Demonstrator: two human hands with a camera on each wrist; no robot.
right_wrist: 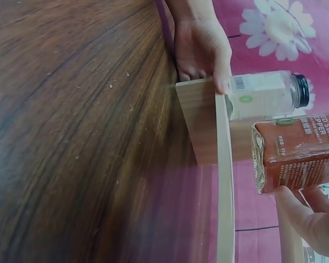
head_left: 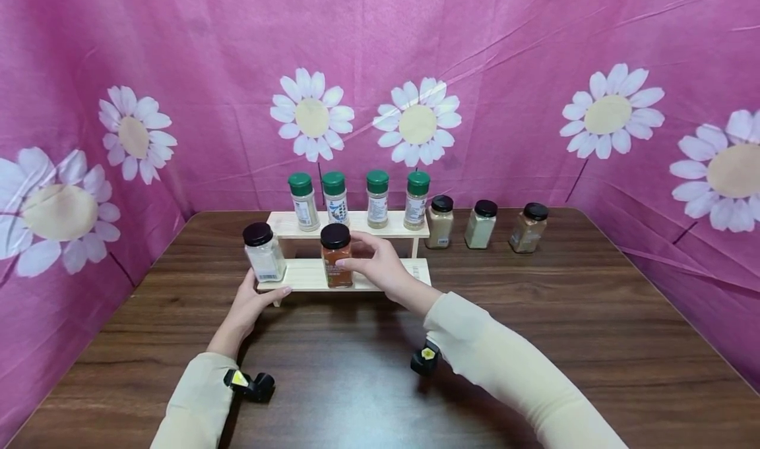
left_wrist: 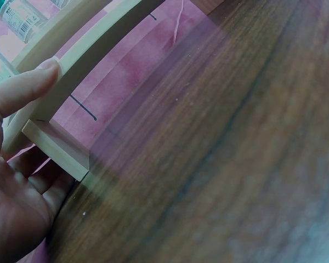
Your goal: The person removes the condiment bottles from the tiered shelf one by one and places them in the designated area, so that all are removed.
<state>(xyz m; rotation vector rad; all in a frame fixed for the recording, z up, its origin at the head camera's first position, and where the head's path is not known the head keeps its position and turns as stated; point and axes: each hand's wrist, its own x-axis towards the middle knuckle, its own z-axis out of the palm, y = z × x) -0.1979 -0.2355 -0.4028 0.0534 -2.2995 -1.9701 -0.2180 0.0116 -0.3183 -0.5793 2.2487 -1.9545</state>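
My right hand (head_left: 382,268) holds a jar of red sweet pepper powder (head_left: 334,274) with a black lid, thumb in front. The jar is upright, and in the right wrist view its base sits a little above the lower shelf. A two-tier wooden rack (head_left: 305,274) stands beneath it. My left hand (head_left: 252,307) grips the rack's lower left end, thumb (left_wrist: 41,79) on the shelf edge and fingers beside the leg (left_wrist: 57,145). A black-lidded jar of pale powder (head_left: 266,262) stands on the lower shelf's left end, right by that hand.
Several green-capped shakers (head_left: 377,205) stand along the upper shelf. Right of the rack, three black-lidded jars, a tan one (head_left: 440,226), a pale green one (head_left: 480,228) and a brown one (head_left: 527,231), stand on the wooden table (head_left: 534,317). A pink flowered cloth (head_left: 505,106) hangs behind.
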